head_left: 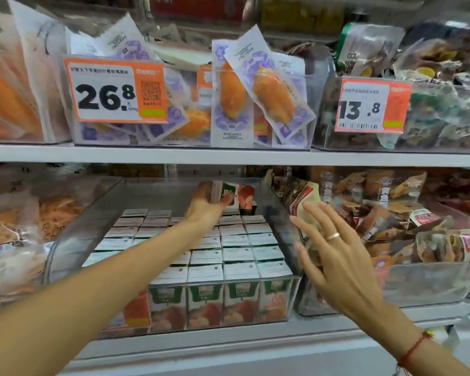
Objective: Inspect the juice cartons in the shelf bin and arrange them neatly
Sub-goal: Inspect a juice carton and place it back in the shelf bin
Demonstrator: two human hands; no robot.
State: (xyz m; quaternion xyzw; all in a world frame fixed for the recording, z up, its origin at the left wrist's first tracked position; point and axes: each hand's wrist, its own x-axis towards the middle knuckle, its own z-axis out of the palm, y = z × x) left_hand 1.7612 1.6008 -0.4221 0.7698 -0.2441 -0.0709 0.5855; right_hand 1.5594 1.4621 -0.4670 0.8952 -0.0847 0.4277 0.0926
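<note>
A clear plastic shelf bin (73, 223) on the lower shelf holds several rows of small juice cartons (236, 256), white tops up, with green and red fruit print on the fronts. My left hand (205, 204) reaches deep into the bin and grips one upright carton (232, 195) that stands higher than the rest at the back. My right hand (334, 248) hovers with spread, straight fingers at the bin's right wall, holding nothing; a ring is on one finger.
Clear bins of snack bags (391, 221) sit to the right and dried strips (38, 213) to the left. The upper shelf edge (228, 154) runs close above, carrying bins with price tags (114, 90). The white shelf lip (228, 346) lies in front.
</note>
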